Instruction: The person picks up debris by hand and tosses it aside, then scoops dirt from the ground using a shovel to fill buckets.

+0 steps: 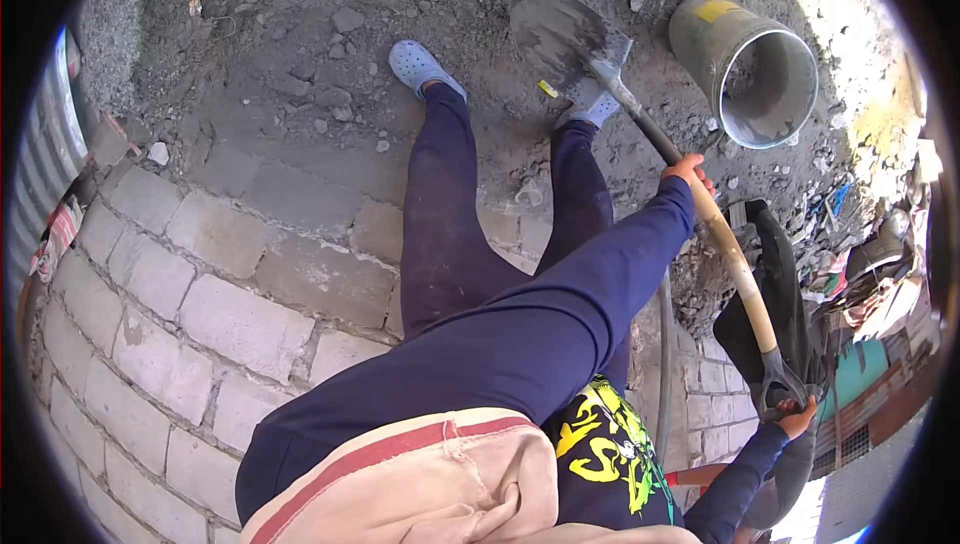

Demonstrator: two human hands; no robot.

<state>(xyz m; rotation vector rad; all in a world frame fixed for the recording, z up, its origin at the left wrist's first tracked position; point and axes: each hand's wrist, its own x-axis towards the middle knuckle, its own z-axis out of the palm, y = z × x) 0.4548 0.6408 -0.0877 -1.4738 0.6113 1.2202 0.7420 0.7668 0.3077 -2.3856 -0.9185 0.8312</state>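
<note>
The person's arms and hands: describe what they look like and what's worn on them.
The left sleeve is long, navy and plain, creased near the elbow and reaching the wrist. The right sleeve is also dark navy, only partly in view. The left hand and right hand show no gloves.

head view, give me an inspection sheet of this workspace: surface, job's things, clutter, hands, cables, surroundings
Surface: rough grey ground with loose stones
Job's things: shovel, its blade by the right shoe; bucket, mouth open, soiled inside
Clutter: mixed heap at right, items unclear
Hands: left hand gripping the shaft; right hand gripping the end handle
Cables: nothing seen for certain
Surroundings: blockwork; corrugated sheet at left edge
</note>
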